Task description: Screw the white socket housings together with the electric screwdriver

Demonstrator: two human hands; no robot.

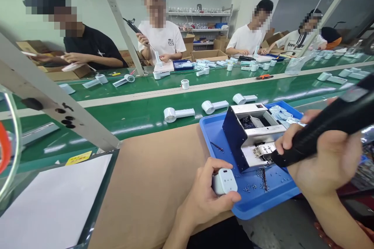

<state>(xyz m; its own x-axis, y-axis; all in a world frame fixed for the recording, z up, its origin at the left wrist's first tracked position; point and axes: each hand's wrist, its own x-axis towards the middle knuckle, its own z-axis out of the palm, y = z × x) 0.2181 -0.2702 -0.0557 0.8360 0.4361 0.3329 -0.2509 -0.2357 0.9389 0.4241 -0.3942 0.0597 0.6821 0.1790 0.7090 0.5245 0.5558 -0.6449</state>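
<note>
My left hand [204, 190] is closed around a pale blue plastic housing [228, 181]. Its squared end faces up, showing a dark slot and several small holes; the rest is hidden in my palm. In my right hand [330, 155] is a thick black electric screwdriver [315, 132], gripped from above and slanting down to the left. The screwdriver's front end is at the metal outlet of a screw feeder [264, 132], where its tip is hard to make out. The feeder, white and black with dark screws in its hopper, stands in a blue tray [216, 124].
Loose screws [254, 188] lie in the tray's front part. More pale blue parts fill a blue bin [282, 105] behind the feeder. Brown cardboard [146, 179] covers the bench. Round-headed housings [178, 114] lie on the green conveyor [131, 120]; several co-workers sit across it. A slanted metal post [64, 113] rises left.
</note>
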